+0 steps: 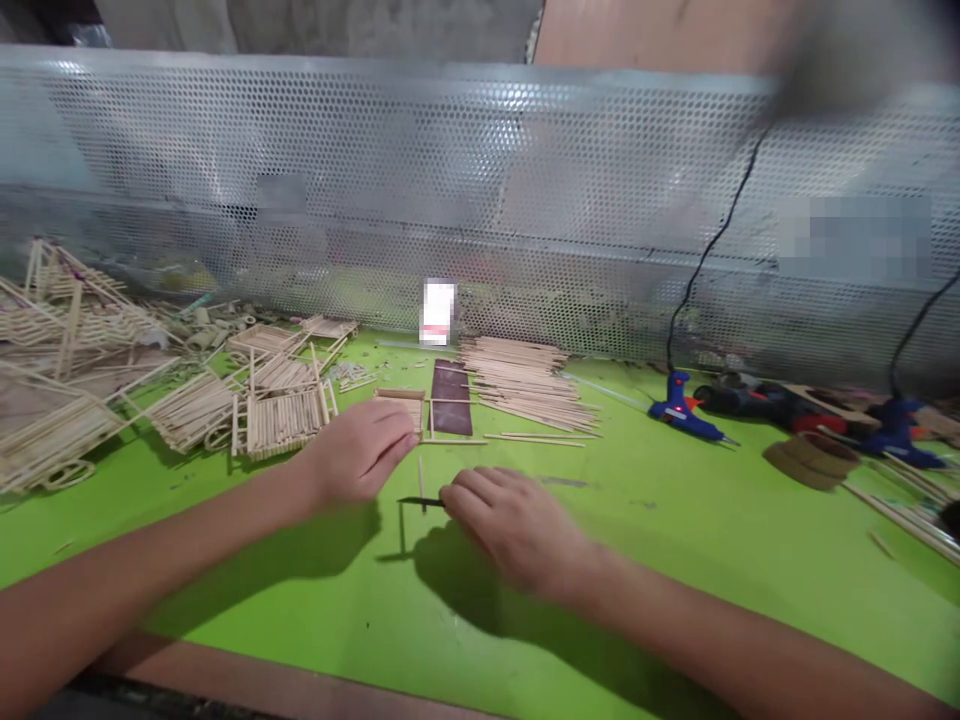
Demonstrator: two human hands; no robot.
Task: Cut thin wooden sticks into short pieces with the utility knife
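Note:
My left hand (367,445) is closed in a pinch, its fingertips at the top of a thin wooden stick (421,476) that points down toward me. My right hand (510,515) grips a small dark-bladed knife (420,502), its handle hidden in the fist. The blade crosses the lower end of the stick, a little above the green tabletop (660,570). Just beyond my left fingers lies a small frame of sticks (403,400), partly covered by the hand. Beside it is a dark brown rectangular piece (451,395) with a stick across it.
Many loose sticks (525,380) lie behind my right hand. Several stick-built pieces (285,415) crowd the left. Two blue glue guns (686,410) with cords, a brown tape roll (810,460) and more sticks are at right. A perforated metal panel (375,180) closes the back.

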